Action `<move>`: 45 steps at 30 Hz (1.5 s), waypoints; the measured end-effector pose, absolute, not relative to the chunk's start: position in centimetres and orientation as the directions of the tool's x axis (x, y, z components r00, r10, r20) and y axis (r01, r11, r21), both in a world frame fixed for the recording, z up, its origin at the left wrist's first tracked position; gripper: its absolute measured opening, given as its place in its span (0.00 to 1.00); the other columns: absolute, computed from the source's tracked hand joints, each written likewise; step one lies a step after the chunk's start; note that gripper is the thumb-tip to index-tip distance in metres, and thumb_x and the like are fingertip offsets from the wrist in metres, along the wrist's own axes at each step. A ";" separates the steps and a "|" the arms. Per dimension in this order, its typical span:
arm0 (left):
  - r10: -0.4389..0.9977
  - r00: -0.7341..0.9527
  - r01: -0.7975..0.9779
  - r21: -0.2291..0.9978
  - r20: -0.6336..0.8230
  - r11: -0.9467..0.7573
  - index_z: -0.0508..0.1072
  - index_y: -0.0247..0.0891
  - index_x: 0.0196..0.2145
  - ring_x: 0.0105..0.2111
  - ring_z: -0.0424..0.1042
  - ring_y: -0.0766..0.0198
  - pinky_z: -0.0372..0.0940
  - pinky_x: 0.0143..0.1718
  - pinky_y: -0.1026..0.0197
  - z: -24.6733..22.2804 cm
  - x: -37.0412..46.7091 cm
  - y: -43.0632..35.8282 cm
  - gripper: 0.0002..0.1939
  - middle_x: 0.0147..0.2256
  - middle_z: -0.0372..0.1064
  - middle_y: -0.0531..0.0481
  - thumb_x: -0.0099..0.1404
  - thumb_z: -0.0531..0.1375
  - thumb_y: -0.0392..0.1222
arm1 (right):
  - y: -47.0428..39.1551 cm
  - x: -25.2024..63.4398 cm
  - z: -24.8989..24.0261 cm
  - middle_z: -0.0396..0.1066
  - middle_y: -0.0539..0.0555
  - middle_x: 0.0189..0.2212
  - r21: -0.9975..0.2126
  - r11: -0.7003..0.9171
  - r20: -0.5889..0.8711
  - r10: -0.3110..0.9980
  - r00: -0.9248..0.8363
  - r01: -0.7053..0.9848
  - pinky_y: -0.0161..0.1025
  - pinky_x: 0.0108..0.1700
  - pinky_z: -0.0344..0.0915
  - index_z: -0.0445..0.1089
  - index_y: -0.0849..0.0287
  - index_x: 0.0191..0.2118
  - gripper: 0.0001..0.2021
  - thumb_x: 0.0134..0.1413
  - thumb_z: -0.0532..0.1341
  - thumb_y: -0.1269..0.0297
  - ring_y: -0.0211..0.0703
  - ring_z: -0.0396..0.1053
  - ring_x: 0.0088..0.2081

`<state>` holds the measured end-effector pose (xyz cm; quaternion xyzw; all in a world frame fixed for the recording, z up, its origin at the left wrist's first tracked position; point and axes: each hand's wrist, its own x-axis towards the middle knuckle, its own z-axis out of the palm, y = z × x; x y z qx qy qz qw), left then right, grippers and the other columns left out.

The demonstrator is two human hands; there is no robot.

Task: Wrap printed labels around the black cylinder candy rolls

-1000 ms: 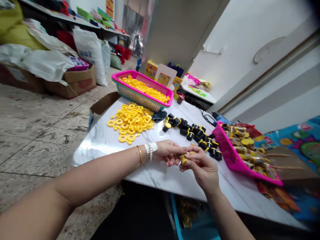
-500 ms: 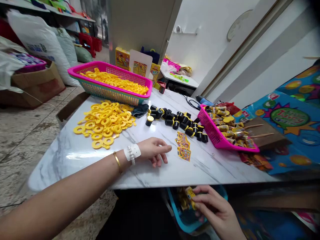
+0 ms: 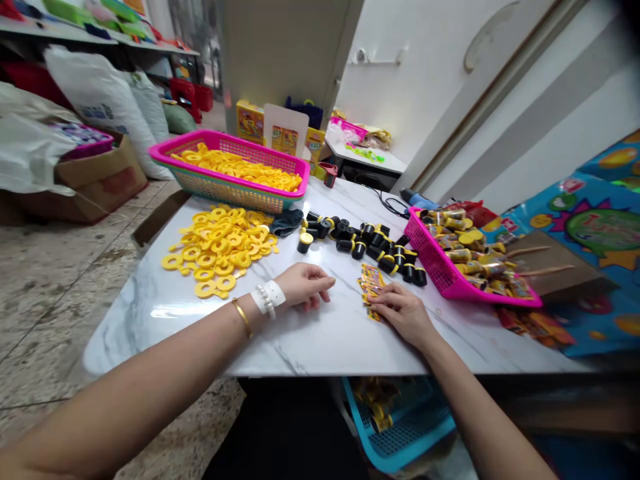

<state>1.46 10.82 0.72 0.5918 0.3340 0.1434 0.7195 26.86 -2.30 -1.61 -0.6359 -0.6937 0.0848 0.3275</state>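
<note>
The head camera is showing both forearms reaching in from the lower corners over the desk [image 3: 325, 350]. The left arm is stretching far across, a gold bangle [image 3: 243, 318] and a white band [image 3: 270, 295] circling its wrist. The left hand [image 3: 300, 285] is resting near the middle of the desk, its fingers loosely apart, one pointing to the right and others curling underneath. The right hand [image 3: 406, 315] is leaning in palm down, and its fingers are meeting close together on the near part of the small printed stickers [image 3: 371, 278]; whether they are pinching one, I cannot tell. The stickers are lying in an overlapping row in front of the black caps [image 3: 367, 233].

The desk's pale marbled top is carrying a heap of yellow rings [image 3: 220, 247] on the left, with a pink basket [image 3: 163, 153] of yellow pieces standing behind it. Another pink basket [image 3: 430, 267], filled with small tubes, is sitting to the right. A blue basket [image 3: 415, 433] is standing below the desk's near edge. Beyond, white sacks [image 3: 100, 97] are slumping beside a cardboard box [image 3: 103, 177] on the stained floor [image 3: 40, 293].
</note>
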 end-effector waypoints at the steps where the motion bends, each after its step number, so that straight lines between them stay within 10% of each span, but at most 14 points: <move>1: 0.598 0.741 0.184 0.949 -0.304 0.254 0.70 0.35 0.32 0.16 0.65 0.70 0.56 0.15 0.68 0.6 1.5 10.8 0.18 0.25 0.74 0.48 0.58 0.66 0.53 | -2.0 27.0 -2.0 0.72 0.53 0.34 -0.543 0.177 0.345 0.938 0.026 0.821 0.41 0.39 0.71 0.80 0.54 0.35 0.04 0.55 0.67 0.63 0.43 0.72 0.36; 14: 0.768 0.640 -0.095 0.991 -0.012 0.095 0.78 0.33 0.37 0.27 0.67 0.69 0.61 0.25 0.68 -0.5 0.9 13.1 0.19 0.29 0.72 0.50 0.55 0.66 0.52 | 4.8 17.5 2.2 0.70 0.56 0.43 -0.470 0.482 0.640 0.763 -0.090 0.740 0.41 0.40 0.72 0.79 0.53 0.37 0.04 0.57 0.66 0.67 0.42 0.73 0.38; 19: 0.852 0.513 0.043 0.995 -0.103 0.095 0.78 0.32 0.30 0.23 0.64 0.70 0.58 0.26 0.67 -0.6 0.1 14.7 0.09 0.24 0.71 0.52 0.56 0.66 0.42 | 8.2 17.7 3.3 0.73 0.58 0.44 -0.792 0.228 0.255 0.966 -0.033 0.566 0.40 0.36 0.72 0.74 0.56 0.48 0.19 0.51 0.70 0.56 0.44 0.73 0.37; 25: 0.850 0.527 0.375 0.896 0.005 -0.237 0.79 0.34 0.27 0.27 0.67 0.66 0.55 0.28 0.64 -0.3 0.1 14.5 0.13 0.25 0.73 0.51 0.61 0.62 0.46 | 9.5 18.3 2.1 0.68 0.48 0.21 -0.883 -0.092 -0.148 0.985 -0.088 0.461 0.31 0.21 0.55 0.71 0.61 0.29 0.18 0.46 0.70 0.50 0.32 0.59 0.20; 34: 0.745 0.666 0.456 0.770 0.038 -0.447 0.78 0.37 0.22 0.22 0.63 0.65 0.50 0.26 0.62 0.2 0.1 13.8 0.14 0.20 0.69 0.51 0.61 0.64 0.47 | 9.0 19.7 1.4 0.77 0.53 0.27 -0.840 -0.062 -0.063 0.998 0.017 0.539 0.36 0.30 0.64 0.80 0.59 0.31 0.12 0.47 0.66 0.55 0.40 0.69 0.27; 45: 0.933 0.289 0.155 0.951 0.213 -0.266 0.73 0.37 0.26 0.24 0.63 0.66 0.57 0.27 0.65 2.3 0.2 11.5 0.15 0.22 0.66 0.52 0.64 0.59 0.50 | 8.5 18.9 1.5 0.62 0.46 0.16 -0.934 0.057 0.176 0.932 0.318 0.352 0.32 0.18 0.52 0.69 0.58 0.30 0.19 0.57 0.61 0.45 0.34 0.57 0.17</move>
